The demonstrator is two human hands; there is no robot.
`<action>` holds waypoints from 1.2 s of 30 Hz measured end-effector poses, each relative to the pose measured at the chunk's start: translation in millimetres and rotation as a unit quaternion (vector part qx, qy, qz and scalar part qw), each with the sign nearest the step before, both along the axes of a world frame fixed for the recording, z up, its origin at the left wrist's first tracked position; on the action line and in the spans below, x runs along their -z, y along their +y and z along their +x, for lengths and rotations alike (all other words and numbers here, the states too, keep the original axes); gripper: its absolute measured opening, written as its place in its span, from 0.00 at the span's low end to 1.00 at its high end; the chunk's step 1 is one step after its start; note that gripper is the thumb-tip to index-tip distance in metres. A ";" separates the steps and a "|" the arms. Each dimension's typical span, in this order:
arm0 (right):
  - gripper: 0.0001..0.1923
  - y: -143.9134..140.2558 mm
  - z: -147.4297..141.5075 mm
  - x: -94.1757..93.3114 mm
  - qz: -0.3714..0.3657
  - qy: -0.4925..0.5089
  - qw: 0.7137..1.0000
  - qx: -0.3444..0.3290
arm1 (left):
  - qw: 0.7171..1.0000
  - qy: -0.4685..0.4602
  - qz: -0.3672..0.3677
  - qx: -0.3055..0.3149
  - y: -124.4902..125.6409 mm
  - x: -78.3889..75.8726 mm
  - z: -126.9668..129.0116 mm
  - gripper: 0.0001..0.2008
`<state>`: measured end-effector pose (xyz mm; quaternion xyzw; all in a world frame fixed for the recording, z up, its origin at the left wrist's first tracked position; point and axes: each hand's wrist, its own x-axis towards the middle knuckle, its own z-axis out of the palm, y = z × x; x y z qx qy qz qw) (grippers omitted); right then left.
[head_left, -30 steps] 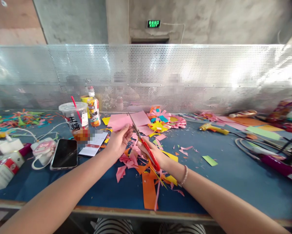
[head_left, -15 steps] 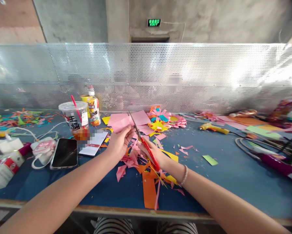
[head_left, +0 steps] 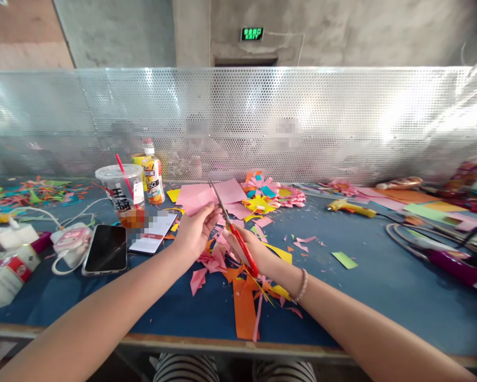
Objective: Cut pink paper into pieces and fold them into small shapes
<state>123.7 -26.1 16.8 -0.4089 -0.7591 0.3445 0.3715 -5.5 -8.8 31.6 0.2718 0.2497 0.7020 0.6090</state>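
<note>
Head view, scissors (head_left: 243, 245) above scraps (head_left: 215, 260), cup (head_left: 116, 193) beside bottle (head_left: 154, 179)

Scissors (head_left: 242, 245): handles partly hidden by the right hand (head_left: 263, 257). Left of scissors: white screen (head_left: 148, 243), partly blurred; box (head_left: 1, 284), cut off from my view. Right: purple tool (head_left: 449, 266), cut off.

Right hand (head_left: 259, 253) gripping red scissors (head_left: 243, 245), blades across pink paper (head_left: 192, 198) pinched in left hand (head_left: 196, 232). Scraps (head_left: 215, 260) on blue table (head_left: 397, 297) below both. Phone (head_left: 105, 248) and lidded cup (head_left: 116, 195) over to the left, yellow glue gun (head_left: 354, 209) lying off to the right.
</note>
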 end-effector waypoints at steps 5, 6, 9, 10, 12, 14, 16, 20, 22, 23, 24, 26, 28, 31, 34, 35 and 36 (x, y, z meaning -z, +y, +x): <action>0.14 -1.9 -0.5 0.0 -0.009 0.010 1.000 -0.006 | 1.000 -0.014 -0.010 0.012 -0.4 -1.2 -0.3 0.02; 0.15 -2.2 -0.7 -0.1 -0.014 0.009 1.000 -0.005 | 1.000 -0.018 -0.012 0.015 -0.6 -1.5 -0.3 0.02; 0.18 -2.4 -1.4 0.5 -0.038 0.006 0.999 0.006 | 0.999 -0.026 -0.018 0.023 -1.2 -2.0 -0.6 0.02; 0.19 -2.3 -1.6 1.0 -0.042 0.005 0.999 0.011 | 0.999 -0.028 -0.019 0.023 -1.3 -2.0 -0.7 0.03; 0.20 -1.2 -1.4 1.9 -0.038 0.003 0.999 0.024 | 0.999 -0.030 -0.018 0.026 -0.9 -1.5 -1.1 0.03; 0.20 2.0 0.5 2.1 -0.035 0.000 0.999 0.033 | 0.999 -0.029 -0.015 0.029 0.4 -0.3 -1.6 0.03; 0.20 8.6 5.2 1.3 -0.027 -0.007 0.998 0.052 | 0.999 -0.025 -0.012 0.031 2.4 1.6 -2.5 0.02; 0.18 30.5 24.9 -1.8 0.040 -0.067 0.991 0.109 | 0.999 0.001 -0.019 0.043 7.7 6.8 -5.1 0.03; 0.17 40.9 37.0 -2.4 0.060 -0.168 0.972 0.150 | 0.998 0.025 -0.022 0.049 10.3 9.8 -6.8 0.04; 0.16 44.6 42.5 -2.1 0.073 -0.226 0.955 0.176 | 0.998 0.038 -0.021 0.051 11.5 11.2 -7.6 0.04; 0.15 47.3 47.2 -1.5 0.088 -0.278 0.938 0.188 | 0.997 0.052 -0.016 0.053 12.4 12.4 -8.3 0.05; 0.14 49.8 53.4 0.8 0.108 -0.341 0.914 0.190 | 0.995 0.082 -0.001 0.058 13.5 14.2 -9.3 0.05; 0.14 49.9 55.8 3.8 0.122 -0.371 0.906 0.166 | 0.991 0.112 0.009 0.067 13.4 15.0 -9.5 0.05; 0.17 49.4 55.3 8.2 0.146 -0.408 0.890 0.143 | 0.986 0.149 0.015 0.078 11.3 15.3 -8.6 0.05; 0.17 49.6 54.0 11.4 0.154 -0.435 0.875 0.146 | 0.977 0.193 0.037 0.086 8.7 16.1 -6.8 0.07; 0.17 49.5 53.6 12.3 0.151 -0.441 0.872 0.147 | 0.973 0.210 0.047 0.088 8.0 16.5 -6.3 0.08; 0.16 49.2 53.3 13.1 0.149 -0.445 0.871 0.148 | 0.969 0.226 0.056 0.087 7.4 16.9 -5.8 0.08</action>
